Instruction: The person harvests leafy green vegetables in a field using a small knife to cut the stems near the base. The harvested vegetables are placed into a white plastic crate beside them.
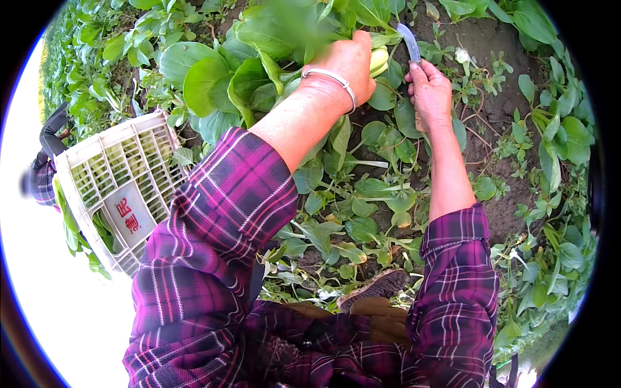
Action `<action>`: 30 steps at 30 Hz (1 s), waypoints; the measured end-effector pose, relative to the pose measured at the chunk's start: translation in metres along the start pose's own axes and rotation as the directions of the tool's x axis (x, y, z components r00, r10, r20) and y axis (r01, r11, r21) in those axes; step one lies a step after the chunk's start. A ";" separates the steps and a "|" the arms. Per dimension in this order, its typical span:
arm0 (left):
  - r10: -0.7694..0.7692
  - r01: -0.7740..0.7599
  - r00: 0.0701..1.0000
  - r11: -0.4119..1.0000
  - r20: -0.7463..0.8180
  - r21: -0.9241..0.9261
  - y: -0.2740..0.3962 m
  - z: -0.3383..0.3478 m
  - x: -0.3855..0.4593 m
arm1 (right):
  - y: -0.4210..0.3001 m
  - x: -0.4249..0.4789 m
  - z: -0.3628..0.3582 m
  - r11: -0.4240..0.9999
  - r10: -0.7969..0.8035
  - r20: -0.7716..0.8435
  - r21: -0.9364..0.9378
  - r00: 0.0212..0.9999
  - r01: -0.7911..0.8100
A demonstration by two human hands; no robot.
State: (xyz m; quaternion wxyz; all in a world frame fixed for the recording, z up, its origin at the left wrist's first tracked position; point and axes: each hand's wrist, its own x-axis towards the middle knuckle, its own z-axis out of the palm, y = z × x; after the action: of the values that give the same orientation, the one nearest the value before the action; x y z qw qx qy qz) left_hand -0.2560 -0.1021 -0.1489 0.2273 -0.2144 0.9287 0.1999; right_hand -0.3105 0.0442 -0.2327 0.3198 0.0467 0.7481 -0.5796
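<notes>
My left hand, a silver bangle at its wrist, is closed around a leafy green that looks like bok choy. The pale stalk base of that plant sticks out to the right of my fist, and broad leaves spread out on the left. In my right hand is a small knife with a curved blade, its tip pointing up and away from me. The blade is beside the stalk base, among stems of other plants; I cannot tell whether it touches one. A piece of the light handle shows below my fingers.
A white plastic crate filled with greens stands tilted in view at left, bearing red writing. Partly hidden behind it is another person in a plaid sleeve. Loose leaves litter the soil before me, near my shoe. Plants grow at right.
</notes>
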 end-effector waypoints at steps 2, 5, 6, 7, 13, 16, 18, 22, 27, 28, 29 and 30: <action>-0.023 0.023 1.000 1.000 0.020 -0.006 0.002 0.001 -0.002 | 0.002 -0.004 0.000 0.996 0.078 -0.003 0.036 0.997 -0.077; -0.039 0.039 0.999 0.999 0.003 -0.012 0.004 -0.001 -0.005 | 0.005 -0.012 -0.001 0.998 0.066 0.006 0.015 0.998 -0.066; -0.038 0.038 0.999 0.999 -0.022 -0.024 0.005 -0.002 -0.007 | 0.006 -0.016 0.000 0.998 0.056 -0.003 0.018 0.998 -0.056; -0.046 0.045 0.998 0.998 -0.031 -0.040 0.005 -0.004 -0.009 | 0.007 -0.020 0.000 0.999 0.048 -0.010 0.018 0.999 -0.048; 0.077 -0.195 0.946 0.912 -0.316 -0.361 0.008 -0.024 -0.048 | -0.011 -0.064 -0.026 0.859 0.032 -0.058 0.512 0.998 0.003; 0.168 -0.293 0.945 0.814 -0.280 -0.502 0.017 -0.030 -0.079 | -0.036 -0.081 -0.048 0.716 -0.143 -0.031 0.687 0.989 0.125; 0.191 -0.250 0.968 0.738 -0.161 -0.627 0.029 -0.028 -0.093 | -0.050 -0.093 -0.061 0.621 -0.287 0.041 0.769 0.957 0.153; 0.376 -0.265 0.926 0.718 0.038 -0.644 0.059 -0.008 -0.118 | -0.052 -0.112 -0.091 0.811 -0.179 0.089 0.577 0.980 0.096; 0.311 -0.097 0.877 0.861 0.365 -0.499 0.068 0.007 -0.124 | -0.054 -0.116 -0.173 0.978 -0.123 -0.464 -0.209 0.877 0.026; 0.254 -0.106 0.902 0.913 0.348 -0.393 0.066 0.007 -0.111 | -0.053 -0.119 -0.180 0.830 -0.294 -0.410 -0.557 0.864 0.018; 0.192 -0.105 0.929 0.957 0.317 -0.272 0.062 0.007 -0.097 | -0.054 -0.121 -0.184 0.632 -0.362 -0.417 -0.767 0.834 -0.109; 0.140 -0.091 0.938 0.982 0.317 -0.164 0.057 0.007 -0.083 | -0.052 -0.123 -0.180 0.703 -0.339 -0.371 -0.711 0.865 -0.030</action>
State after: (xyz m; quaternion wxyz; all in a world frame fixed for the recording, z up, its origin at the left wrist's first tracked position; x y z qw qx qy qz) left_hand -0.2147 -0.0262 -0.0963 0.3497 -0.1392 0.8719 0.3134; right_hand -0.3123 0.2258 -0.1015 0.0682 -0.0014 0.9657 -0.2507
